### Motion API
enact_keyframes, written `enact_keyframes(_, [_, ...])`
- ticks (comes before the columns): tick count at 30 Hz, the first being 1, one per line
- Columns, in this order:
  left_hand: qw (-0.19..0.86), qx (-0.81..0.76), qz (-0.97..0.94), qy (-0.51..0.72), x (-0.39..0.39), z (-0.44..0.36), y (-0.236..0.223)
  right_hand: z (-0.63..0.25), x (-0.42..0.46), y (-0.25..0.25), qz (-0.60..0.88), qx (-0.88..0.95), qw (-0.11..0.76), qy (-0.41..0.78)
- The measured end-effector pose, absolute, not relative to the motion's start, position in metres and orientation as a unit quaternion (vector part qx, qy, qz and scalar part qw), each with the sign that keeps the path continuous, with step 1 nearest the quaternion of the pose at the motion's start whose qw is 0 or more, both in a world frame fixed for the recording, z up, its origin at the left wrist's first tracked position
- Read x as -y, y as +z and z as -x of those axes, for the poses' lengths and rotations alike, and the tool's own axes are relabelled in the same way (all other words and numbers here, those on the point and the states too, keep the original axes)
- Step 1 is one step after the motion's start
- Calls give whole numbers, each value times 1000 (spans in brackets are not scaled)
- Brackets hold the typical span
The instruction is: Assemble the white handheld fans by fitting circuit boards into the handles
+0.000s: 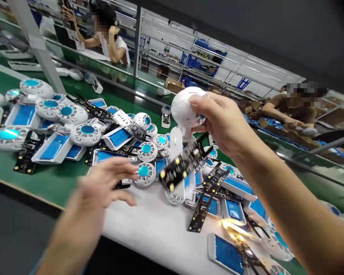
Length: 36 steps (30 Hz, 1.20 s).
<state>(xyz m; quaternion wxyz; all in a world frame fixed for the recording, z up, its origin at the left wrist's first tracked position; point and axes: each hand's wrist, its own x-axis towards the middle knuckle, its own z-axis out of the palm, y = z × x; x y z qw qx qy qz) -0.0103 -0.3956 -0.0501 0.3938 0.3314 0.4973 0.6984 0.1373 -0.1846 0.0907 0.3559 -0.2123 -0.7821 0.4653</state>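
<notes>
My right hand (218, 118) grips a round white plastic housing (185, 107), lifted above the pile. Below the housing hangs a black circuit board (183, 164) with several yellowish LEDs, blurred by motion; how it is attached is hidden. My left hand (103, 187), smeared at the wrist, has its fingers spread and holds nothing. It hovers over the white sheet, close to a round white unit with a blue disc (143, 171). Under my right arm lie a board with lit LEDs (237, 236) and a white case with a blue panel (227, 254).
White housings with blue discs (87, 131), blue-backed cases (53, 147) and loose circuit boards (28, 154) are heaped on the green table (53, 177). A white sheet (132, 225) covers its front. Beyond stand a metal post (41, 49) and two people (117, 49), (292, 109).
</notes>
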Motion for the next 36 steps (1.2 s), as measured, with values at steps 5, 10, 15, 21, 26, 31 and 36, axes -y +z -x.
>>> enact_keyframes(5, [706,-313,-344,534,373,-43,-42,-186,259,65,273,734,360,507])
enact_keyframes(10, [639,-428,-278,575,373,-71,-54,-232,297,7,402,655,387,510])
enact_keyframes(15, [625,-450,-274,577,373,-75,-62,-232,314,-38,390,573,385,610])
enact_keyframes(21, [695,-408,-210,553,367,-82,-65,-227,310,-38,386,579,430,574])
enact_keyframes(26, [666,-461,-183,558,363,-82,-66,-221,308,-30,387,600,407,569])
enact_keyframes(31, [656,-484,-194,546,363,-79,-70,-211,308,-30,401,600,406,561])
enact_keyframes(36, [665,-468,-192,550,362,-80,-73,-211,306,-26,409,637,393,523])
